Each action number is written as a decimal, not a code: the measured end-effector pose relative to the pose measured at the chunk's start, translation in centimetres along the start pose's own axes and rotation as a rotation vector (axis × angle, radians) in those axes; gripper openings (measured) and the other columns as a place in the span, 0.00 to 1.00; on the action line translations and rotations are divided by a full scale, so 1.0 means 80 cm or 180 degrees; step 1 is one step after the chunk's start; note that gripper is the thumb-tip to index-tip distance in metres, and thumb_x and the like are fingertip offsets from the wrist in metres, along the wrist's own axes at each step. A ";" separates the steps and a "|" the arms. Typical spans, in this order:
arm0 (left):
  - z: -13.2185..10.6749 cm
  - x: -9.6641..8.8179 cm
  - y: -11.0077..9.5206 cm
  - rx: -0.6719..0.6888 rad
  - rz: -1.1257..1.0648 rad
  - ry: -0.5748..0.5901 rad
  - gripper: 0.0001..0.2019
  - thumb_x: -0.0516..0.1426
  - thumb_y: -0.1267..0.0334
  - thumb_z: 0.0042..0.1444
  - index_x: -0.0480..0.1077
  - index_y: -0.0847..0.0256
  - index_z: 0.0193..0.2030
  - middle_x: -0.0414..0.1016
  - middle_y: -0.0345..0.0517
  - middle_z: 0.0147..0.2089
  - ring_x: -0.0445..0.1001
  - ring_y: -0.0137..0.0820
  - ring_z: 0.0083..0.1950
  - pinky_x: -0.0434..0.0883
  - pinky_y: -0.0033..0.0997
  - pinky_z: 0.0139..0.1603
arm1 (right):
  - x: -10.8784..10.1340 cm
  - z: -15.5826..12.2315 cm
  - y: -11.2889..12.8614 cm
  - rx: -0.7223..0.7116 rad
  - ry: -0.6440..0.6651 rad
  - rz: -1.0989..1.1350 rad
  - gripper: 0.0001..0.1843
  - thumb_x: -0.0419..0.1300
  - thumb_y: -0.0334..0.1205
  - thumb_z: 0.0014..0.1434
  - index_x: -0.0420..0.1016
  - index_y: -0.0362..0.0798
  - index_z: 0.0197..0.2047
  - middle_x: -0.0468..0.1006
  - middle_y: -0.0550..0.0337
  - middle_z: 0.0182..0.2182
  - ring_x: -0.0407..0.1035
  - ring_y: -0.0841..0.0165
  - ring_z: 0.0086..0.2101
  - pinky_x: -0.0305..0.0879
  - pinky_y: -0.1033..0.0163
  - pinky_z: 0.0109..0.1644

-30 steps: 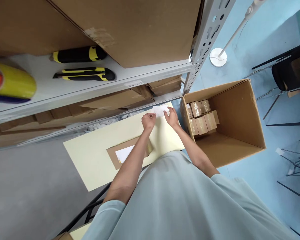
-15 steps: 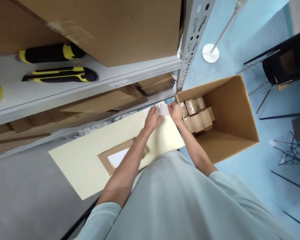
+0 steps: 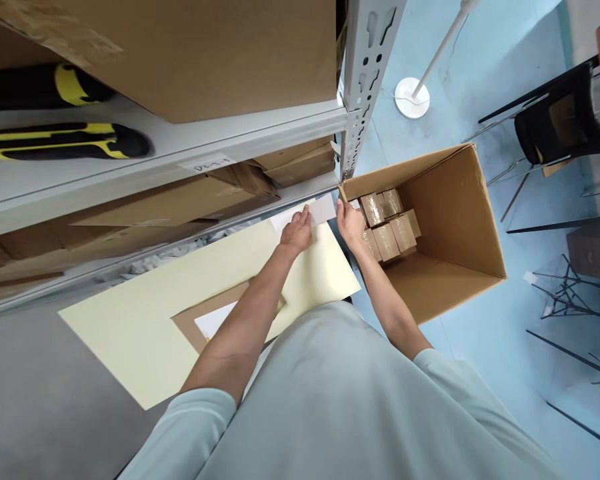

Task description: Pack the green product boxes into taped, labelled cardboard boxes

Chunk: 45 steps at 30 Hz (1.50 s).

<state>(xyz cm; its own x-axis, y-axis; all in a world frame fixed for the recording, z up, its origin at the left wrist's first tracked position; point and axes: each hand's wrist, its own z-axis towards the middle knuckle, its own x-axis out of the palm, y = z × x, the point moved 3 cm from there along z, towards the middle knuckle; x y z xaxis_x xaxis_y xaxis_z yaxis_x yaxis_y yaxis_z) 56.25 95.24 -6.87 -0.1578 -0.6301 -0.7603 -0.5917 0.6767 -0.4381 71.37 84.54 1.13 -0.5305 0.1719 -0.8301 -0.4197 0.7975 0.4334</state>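
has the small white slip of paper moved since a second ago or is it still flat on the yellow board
Yes. The white slip has moved right, past the yellow board's far corner toward the open carton, with the left hand and right hand on it.

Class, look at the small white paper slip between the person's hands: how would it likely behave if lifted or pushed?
The white slip looks thin and flat, so probably floppy and very light. Lying on the smooth yellow sheet, it would likely slide easily. The left hand rests on one end, perhaps steadying it; the right hand is at the other.
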 end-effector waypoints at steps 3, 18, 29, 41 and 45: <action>-0.002 0.000 0.001 -0.0001 -0.0028 -0.0008 0.46 0.57 0.70 0.60 0.55 0.67 0.86 0.41 0.57 0.92 0.53 0.58 0.85 0.77 0.63 0.74 | 0.004 0.006 0.016 -0.0198 -0.0021 0.0120 0.23 0.54 0.56 0.84 0.83 0.47 0.58 0.90 0.44 0.51 0.85 0.52 0.52 0.74 0.56 0.57; 0.012 0.001 0.003 -0.0200 -0.0057 0.0181 0.44 0.59 0.69 0.60 0.57 0.67 0.85 0.41 0.59 0.92 0.52 0.56 0.87 0.77 0.60 0.75 | -0.001 -0.005 -0.021 0.0528 -0.0199 0.0252 0.16 0.57 0.41 0.80 0.87 0.48 0.47 0.91 0.46 0.47 0.85 0.54 0.49 0.77 0.56 0.55; -0.058 -0.008 -0.039 -0.0448 -0.2194 -0.0480 0.29 0.57 0.52 0.73 0.72 0.66 0.74 0.65 0.66 0.83 0.61 0.50 0.87 0.60 0.52 0.87 | -0.020 -0.150 -0.041 -0.0370 -0.1054 0.0913 0.24 0.53 0.54 0.82 0.87 0.50 0.51 0.87 0.47 0.49 0.82 0.57 0.49 0.78 0.54 0.59; -0.356 0.041 0.015 -0.0860 -0.4775 -0.0444 0.31 0.70 0.30 0.55 0.83 0.60 0.44 0.89 0.55 0.42 0.89 0.50 0.49 0.86 0.49 0.54 | 0.081 -0.349 0.049 -0.2343 0.0413 0.0311 0.11 0.64 0.45 0.79 0.87 0.61 0.58 0.84 0.50 0.63 0.78 0.54 0.62 0.76 0.45 0.70; -0.420 0.047 0.068 -0.0672 -0.3920 -0.0236 0.29 0.68 0.29 0.56 0.85 0.56 0.40 0.88 0.51 0.36 0.89 0.50 0.43 0.86 0.48 0.50 | 0.076 -0.368 0.082 -0.2049 0.0028 0.0445 0.11 0.67 0.47 0.76 0.86 0.58 0.58 0.74 0.45 0.73 0.67 0.48 0.74 0.74 0.38 0.73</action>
<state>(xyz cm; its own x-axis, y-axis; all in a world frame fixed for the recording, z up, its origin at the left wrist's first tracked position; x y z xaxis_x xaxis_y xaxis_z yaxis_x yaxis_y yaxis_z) 25.85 83.78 4.02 0.6306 -0.7729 0.0712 -0.4306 -0.4248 -0.7963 43.72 73.79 9.22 -0.6167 0.2419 -0.7491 -0.7017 0.2622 0.6624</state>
